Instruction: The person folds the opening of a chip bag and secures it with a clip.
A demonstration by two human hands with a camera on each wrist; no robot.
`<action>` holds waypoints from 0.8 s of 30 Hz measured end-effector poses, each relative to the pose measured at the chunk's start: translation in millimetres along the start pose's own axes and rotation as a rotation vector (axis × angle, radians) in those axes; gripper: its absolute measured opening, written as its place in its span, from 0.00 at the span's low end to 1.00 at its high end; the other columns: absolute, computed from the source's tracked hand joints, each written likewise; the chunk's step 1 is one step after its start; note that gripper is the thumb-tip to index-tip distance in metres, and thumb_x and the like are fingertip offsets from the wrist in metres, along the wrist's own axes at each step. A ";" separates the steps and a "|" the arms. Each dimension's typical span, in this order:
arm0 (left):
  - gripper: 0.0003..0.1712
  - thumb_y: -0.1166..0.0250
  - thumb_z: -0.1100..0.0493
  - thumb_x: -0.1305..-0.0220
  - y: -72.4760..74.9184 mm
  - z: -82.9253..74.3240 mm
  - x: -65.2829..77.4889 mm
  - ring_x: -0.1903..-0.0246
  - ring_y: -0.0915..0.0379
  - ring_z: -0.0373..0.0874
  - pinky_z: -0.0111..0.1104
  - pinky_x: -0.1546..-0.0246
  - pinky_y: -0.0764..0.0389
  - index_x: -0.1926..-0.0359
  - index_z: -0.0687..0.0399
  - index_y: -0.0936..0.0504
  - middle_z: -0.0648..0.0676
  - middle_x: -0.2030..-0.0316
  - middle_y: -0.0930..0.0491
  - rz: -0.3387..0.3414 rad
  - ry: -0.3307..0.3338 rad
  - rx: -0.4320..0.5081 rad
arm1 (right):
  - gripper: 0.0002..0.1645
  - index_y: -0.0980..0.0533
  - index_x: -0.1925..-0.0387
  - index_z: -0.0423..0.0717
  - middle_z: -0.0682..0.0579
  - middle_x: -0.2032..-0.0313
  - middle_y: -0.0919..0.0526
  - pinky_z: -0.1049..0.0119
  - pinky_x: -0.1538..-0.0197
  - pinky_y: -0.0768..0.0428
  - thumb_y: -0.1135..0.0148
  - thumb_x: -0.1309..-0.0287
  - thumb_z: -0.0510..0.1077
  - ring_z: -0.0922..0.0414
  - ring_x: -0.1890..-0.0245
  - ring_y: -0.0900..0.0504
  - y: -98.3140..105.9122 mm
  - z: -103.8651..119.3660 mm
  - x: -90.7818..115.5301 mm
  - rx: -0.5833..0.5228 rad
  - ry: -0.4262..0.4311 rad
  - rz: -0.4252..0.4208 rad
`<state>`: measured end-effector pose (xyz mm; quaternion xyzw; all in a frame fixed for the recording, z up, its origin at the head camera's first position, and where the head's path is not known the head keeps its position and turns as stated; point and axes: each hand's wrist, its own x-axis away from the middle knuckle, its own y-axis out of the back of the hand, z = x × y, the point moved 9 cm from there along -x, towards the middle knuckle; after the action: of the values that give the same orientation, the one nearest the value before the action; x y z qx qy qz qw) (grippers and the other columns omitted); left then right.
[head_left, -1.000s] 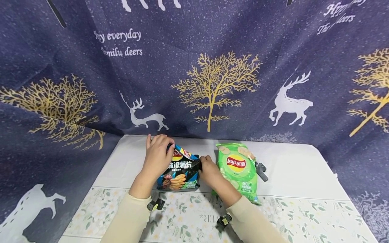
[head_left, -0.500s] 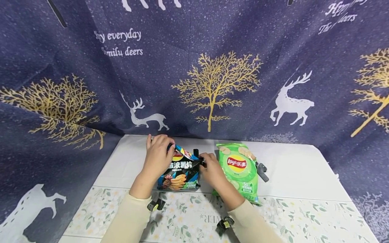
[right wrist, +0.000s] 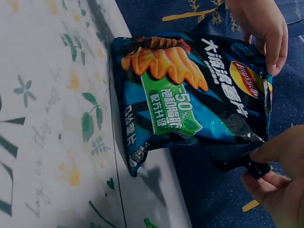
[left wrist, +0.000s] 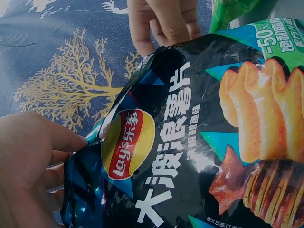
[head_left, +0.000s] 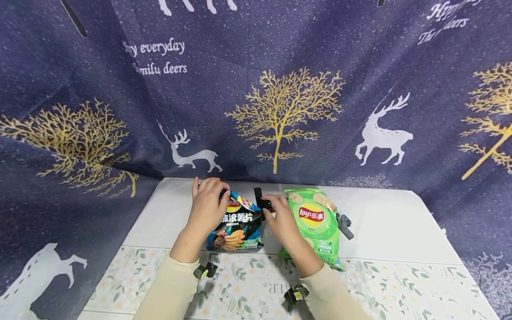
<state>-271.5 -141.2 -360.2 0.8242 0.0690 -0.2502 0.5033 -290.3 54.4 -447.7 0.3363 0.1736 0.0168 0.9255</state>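
Note:
A black bag of Lay's potato chips [head_left: 234,222] stands on the table, its top edge folded over to show a blue strip. My left hand [head_left: 209,200] pinches the folded top at its left corner; the left wrist view shows thumb and fingers on either side of the edge. At the top's other corner, my right hand [head_left: 281,221] holds a small black clip [head_left: 260,199] between thumb and fingers. In the right wrist view the clip [right wrist: 259,167] is right beside the bag's upper corner, and its far end is dark and indistinct.
A green bag of Lay's chips [head_left: 311,222] lies just right of my right hand, with another black clip [head_left: 345,226] at its right edge. Behind the table [head_left: 384,222] hangs a dark blue cloth [head_left: 312,44] printed with deer and trees.
My right hand has moved up and slightly right from the bag's right corner, and the black clip it holds has come into view. The left hand and both bags stay put.

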 end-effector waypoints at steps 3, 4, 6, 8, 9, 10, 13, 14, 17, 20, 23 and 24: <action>0.08 0.41 0.56 0.26 0.7 -0.4 0.1 0.35 0.32 0.57 0.63 0.25 0.58 0.56 0.53 0.17 0.58 0.47 0.18 -0.002 0.000 -0.001 | 0.23 0.24 0.37 0.53 0.47 0.46 0.24 0.60 0.55 0.18 0.38 0.32 0.40 0.53 0.55 0.20 3.2 2.5 -0.6 -0.024 0.009 -0.027; 0.08 0.41 0.56 0.26 0.8 -0.6 0.1 0.35 0.32 0.57 0.63 0.25 0.58 0.56 0.53 0.17 0.57 0.47 0.18 -0.003 -0.001 -0.001 | 0.23 0.24 0.37 0.52 0.47 0.45 0.24 0.58 0.53 0.18 0.38 0.32 0.39 0.52 0.55 0.19 4.8 3.3 -0.7 -0.037 0.012 -0.040; 0.08 0.41 0.56 0.26 0.6 -0.9 0.0 0.35 0.32 0.57 0.63 0.25 0.58 0.56 0.53 0.17 0.57 0.47 0.18 -0.004 -0.003 -0.002 | 0.24 0.24 0.37 0.51 0.46 0.44 0.24 0.55 0.52 0.17 0.37 0.32 0.38 0.51 0.55 0.18 8.0 4.7 -0.8 -0.063 0.021 -0.066; 0.08 0.40 0.56 0.27 0.6 -0.7 0.0 0.36 0.32 0.57 0.63 0.25 0.58 0.56 0.53 0.17 0.57 0.47 0.18 -0.008 -0.004 -0.004 | 0.25 0.25 0.36 0.50 0.45 0.43 0.24 0.53 0.49 0.17 0.37 0.33 0.38 0.49 0.54 0.17 10.9 6.0 -0.9 -0.090 0.030 -0.087; 0.08 0.40 0.56 0.27 0.6 -0.6 0.0 0.36 0.32 0.57 0.63 0.25 0.58 0.56 0.53 0.17 0.57 0.47 0.18 -0.009 -0.004 -0.003 | 0.26 0.26 0.35 0.49 0.44 0.43 0.25 0.52 0.48 0.17 0.36 0.33 0.37 0.48 0.53 0.17 12.1 6.7 -0.9 -0.105 0.036 -0.094; 0.08 0.40 0.56 0.27 0.5 -0.7 0.0 0.36 0.32 0.57 0.63 0.25 0.58 0.56 0.53 0.16 0.57 0.47 0.18 -0.010 -0.003 -0.003 | 0.28 0.27 0.34 0.49 0.43 0.43 0.25 0.52 0.47 0.17 0.36 0.33 0.37 0.47 0.52 0.17 13.4 7.0 -0.9 -0.120 0.037 -0.097; 0.08 0.40 0.56 0.27 0.6 -0.8 0.1 0.36 0.32 0.56 0.63 0.25 0.58 0.56 0.53 0.16 0.57 0.47 0.18 -0.014 -0.002 -0.002 | 0.32 0.31 0.30 0.49 0.42 0.43 0.25 0.52 0.44 0.17 0.36 0.34 0.37 0.47 0.49 0.18 16.3 7.3 -1.0 -0.154 0.037 -0.101; 0.08 0.40 0.56 0.27 0.6 -1.0 0.1 0.36 0.32 0.56 0.63 0.25 0.57 0.56 0.53 0.16 0.57 0.47 0.18 -0.015 -0.002 -0.003 | 0.33 0.32 0.30 0.49 0.42 0.43 0.25 0.52 0.44 0.18 0.36 0.34 0.37 0.47 0.49 0.18 17.0 7.0 -0.9 -0.165 0.034 -0.103; 0.08 0.40 0.56 0.27 0.7 -1.7 0.2 0.36 0.32 0.57 0.63 0.25 0.57 0.56 0.53 0.16 0.58 0.47 0.18 -0.018 -0.006 -0.005 | 0.34 0.33 0.29 0.50 0.43 0.43 0.24 0.54 0.42 0.18 0.34 0.35 0.38 0.48 0.47 0.18 19.4 5.3 -0.5 -0.190 0.017 -0.111; 0.08 0.40 0.56 0.27 0.7 -2.4 0.3 0.36 0.31 0.57 0.63 0.25 0.57 0.56 0.53 0.16 0.58 0.47 0.18 -0.024 -0.010 -0.005 | 0.31 0.30 0.32 0.48 0.44 0.45 0.23 0.55 0.42 0.18 0.33 0.36 0.38 0.49 0.48 0.18 21.8 4.7 -0.1 -0.226 0.012 -0.124; 0.08 0.40 0.57 0.27 0.7 -2.8 0.5 0.36 0.31 0.57 0.62 0.25 0.57 0.57 0.53 0.16 0.58 0.47 0.18 -0.033 -0.014 -0.001 | 0.28 0.26 0.37 0.46 0.44 0.48 0.22 0.57 0.43 0.17 0.32 0.38 0.36 0.50 0.50 0.17 23.8 6.1 0.6 -0.259 0.024 -0.138; 0.08 0.40 0.57 0.27 1.0 -3.0 0.7 0.37 0.31 0.57 0.62 0.25 0.56 0.57 0.53 0.16 0.58 0.47 0.18 -0.037 -0.016 -0.001 | 0.27 0.25 0.38 0.46 0.45 0.48 0.21 0.58 0.43 0.17 0.32 0.38 0.36 0.50 0.51 0.17 24.1 6.4 0.7 -0.268 0.025 -0.138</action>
<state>-269.5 -139.2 -358.7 0.8205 0.0805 -0.2660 0.4995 -285.4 69.2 -428.2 0.1966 0.2041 -0.0196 0.9588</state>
